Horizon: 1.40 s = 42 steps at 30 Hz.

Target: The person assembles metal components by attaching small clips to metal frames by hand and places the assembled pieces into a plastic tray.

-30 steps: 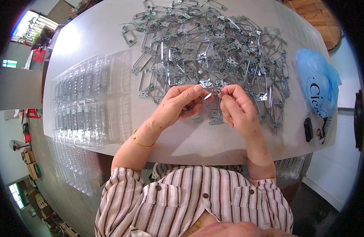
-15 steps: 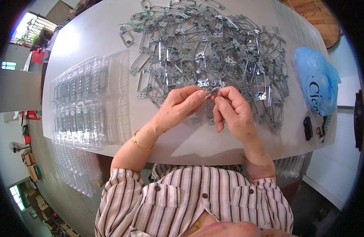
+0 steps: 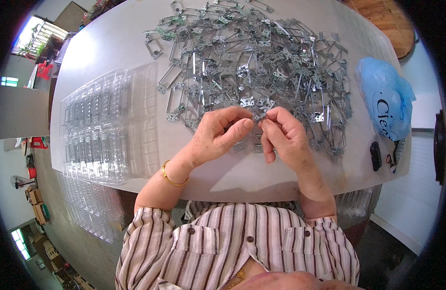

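Between my hands, at the near edge of the heap, is a small silvery metal bracket [image 3: 258,117]. My left hand [image 3: 220,133] pinches one side of it between thumb and forefinger. On its other side my right hand [image 3: 285,136] closes thumb and forefinger, with the lower fingers curled. Fingertips cover much of the part, so its full shape is hidden. Just beyond lies a large pile of metal brackets [image 3: 252,67], flat punched plates joined with thin bars, tangled together on the white table [image 3: 194,179].
To the left sits a clear plastic tray [image 3: 95,125] with rows of metal parts in its slots. A blue plastic bag [image 3: 385,99] rests at the right, with a small black object [image 3: 375,156] nearer me. More clear trays [image 3: 90,205] are below the table's left edge.
My left thumb and fingers have parted slightly around the bracket, and it has turned a little between my hands. Both hands stay in nearly the same place.
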Motion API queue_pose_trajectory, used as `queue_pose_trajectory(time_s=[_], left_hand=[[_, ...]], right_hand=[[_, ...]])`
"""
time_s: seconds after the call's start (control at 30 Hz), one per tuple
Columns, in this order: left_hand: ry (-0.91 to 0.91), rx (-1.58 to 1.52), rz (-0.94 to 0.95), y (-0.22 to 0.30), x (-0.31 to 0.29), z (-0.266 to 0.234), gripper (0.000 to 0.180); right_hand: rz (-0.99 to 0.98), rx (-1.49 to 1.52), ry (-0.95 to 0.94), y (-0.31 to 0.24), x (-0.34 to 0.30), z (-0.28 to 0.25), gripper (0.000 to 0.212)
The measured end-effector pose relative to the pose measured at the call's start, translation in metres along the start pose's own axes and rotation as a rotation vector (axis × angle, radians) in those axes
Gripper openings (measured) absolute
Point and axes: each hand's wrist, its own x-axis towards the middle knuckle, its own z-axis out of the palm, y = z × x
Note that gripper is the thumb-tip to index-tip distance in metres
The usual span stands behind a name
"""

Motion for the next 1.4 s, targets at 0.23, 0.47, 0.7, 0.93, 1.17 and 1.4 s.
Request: queue_pose_trajectory(time_s=[0.23, 0.47, 0.7, 0.93, 1.17, 1.4], left_hand=[[-0.106, -0.644, -0.119, -0.012, 0.009, -0.017, 0.046], [-0.035, -0.657, 0.097, -0.024, 0.005, -0.008, 0.053], [-0.059, -0.656, 0.274, -0.021, 0.010, 0.001, 0.051], [-0.087, -0.575, 0.304, -0.024, 0.013, 0.002, 0.054], [-0.153, -0.791, 0.158, -0.013, 0.013, -0.006, 0.055], [-0.097, -1.028, -0.039, -0.024, 0.018, -0.015, 0.040]], right_hand=[[-0.089, -0.014, -0.023, 0.008, 0.003, -0.014, 0.011], [-0.047, 0.152, 0.045, 0.019, 0.007, -0.006, 0.015], [0.030, 0.401, -0.124, 0.039, 0.010, 0.006, 0.017], [-0.150, 0.496, -0.085, 0.044, 0.013, -0.001, 0.012], [-0.506, 0.043, 0.114, 0.023, 0.011, -0.017, 0.008], [-0.670, -0.384, 0.176, 0.014, 0.009, -0.030, 0.007]])
